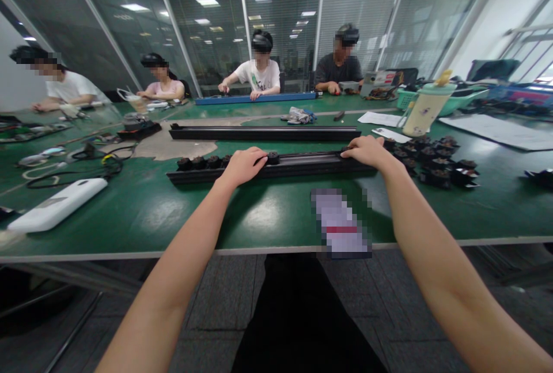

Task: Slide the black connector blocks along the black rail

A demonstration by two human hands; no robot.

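Observation:
A long black channel rail (298, 169) lies across the table in front of me. Small black round parts (197, 162) sit in a row in its left half. My left hand (245, 166) is curled over that row, its fingertips beside another round part (273, 158); the fingers look closed on the parts beneath, which they mostly hide. At the rail's right end, my right hand (365, 151) has its fingers closed on a small dark part (345, 150), largely covered. To the right of that hand lies a pile of similar black parts (440, 159).
A second black rail (263, 132) lies behind the first. A phone (341, 223) is at the near edge, a white case-like object (58, 206) at left, a bottle (430, 108) at right. Gloves (299, 115) and cables (108, 159) lie about. Several people sit across the table.

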